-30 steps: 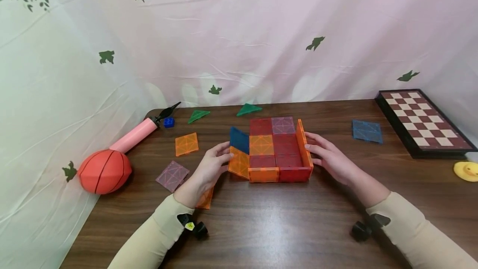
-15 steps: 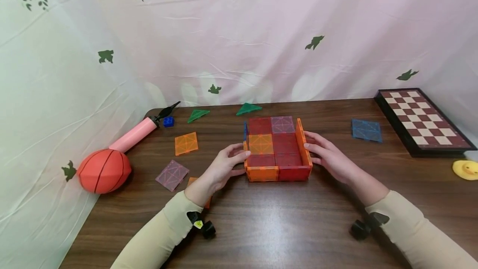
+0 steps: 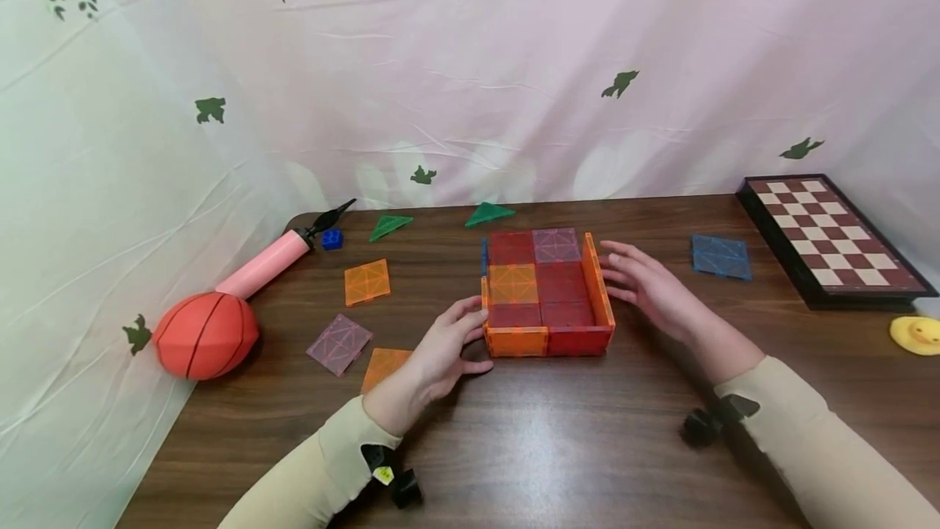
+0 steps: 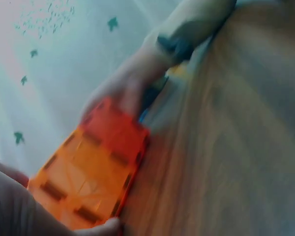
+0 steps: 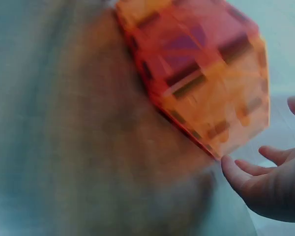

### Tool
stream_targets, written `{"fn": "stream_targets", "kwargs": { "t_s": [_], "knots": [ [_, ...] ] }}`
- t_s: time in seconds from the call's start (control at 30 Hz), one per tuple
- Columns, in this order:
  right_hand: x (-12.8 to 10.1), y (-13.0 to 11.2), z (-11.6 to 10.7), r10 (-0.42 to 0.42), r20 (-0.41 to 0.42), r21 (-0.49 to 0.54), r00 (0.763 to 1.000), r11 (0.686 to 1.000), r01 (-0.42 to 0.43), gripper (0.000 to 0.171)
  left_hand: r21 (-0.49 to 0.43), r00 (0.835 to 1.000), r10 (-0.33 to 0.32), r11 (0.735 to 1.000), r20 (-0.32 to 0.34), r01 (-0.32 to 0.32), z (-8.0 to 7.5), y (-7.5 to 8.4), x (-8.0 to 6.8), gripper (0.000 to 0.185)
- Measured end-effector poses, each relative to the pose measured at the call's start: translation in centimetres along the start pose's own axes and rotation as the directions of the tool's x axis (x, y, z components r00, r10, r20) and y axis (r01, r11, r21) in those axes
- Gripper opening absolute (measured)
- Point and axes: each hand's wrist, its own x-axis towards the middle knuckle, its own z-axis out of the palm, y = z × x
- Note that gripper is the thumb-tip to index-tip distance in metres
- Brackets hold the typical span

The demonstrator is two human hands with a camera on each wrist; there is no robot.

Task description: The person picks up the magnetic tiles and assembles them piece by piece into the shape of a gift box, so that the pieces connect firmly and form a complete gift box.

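Note:
A shallow box of magnetic tiles (image 3: 547, 292) stands in the middle of the brown table (image 3: 558, 439), with a red, orange and purple floor and low orange and red walls. My left hand (image 3: 473, 341) sits at its front-left corner, fingers relaxed, fingertips against the left orange wall (image 4: 88, 172). My right hand (image 3: 613, 272) hovers just right of the right wall with fingers spread, apart from it. The right wrist view is blurred; it shows the box (image 5: 201, 73) close up and my bare fingertips (image 5: 241, 172) beside it, holding nothing.
Loose tiles lie left of the box: orange (image 3: 366, 282), purple (image 3: 339, 344), orange (image 3: 385, 366). Two green triangles (image 3: 389, 226) lie at the back. A blue tile (image 3: 720, 257), chessboard (image 3: 830, 239) and yellow duck (image 3: 915, 335) are at the right; a ball (image 3: 206, 335) and pink pump (image 3: 268, 262) at the left.
My left hand folded the flat blue and orange side tiles up into a left wall, then slid back to the front corner. My right hand came off the right wall.

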Motion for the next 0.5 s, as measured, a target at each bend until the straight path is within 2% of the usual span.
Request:
{"fn": "stream_targets", "kwargs": {
  "t_s": [0.23, 0.5],
  "knots": [
    [2.8, 0.5, -0.5, -0.064, -0.013, 0.056, 0.998, 0.996, 0.065, 0.066, -0.112, 0.997, 0.062, 0.991, -0.049, -0.067, 0.9, -0.7, -0.7, 0.055],
    [3.4, 0.8, -0.7, -0.067, -0.047, 0.098, 0.997, 0.993, 0.071, 0.068, -0.114, 0.993, 0.106, 0.987, -0.046, -0.111, 0.7, -0.9, -0.6, 0.053]
  ]
}}
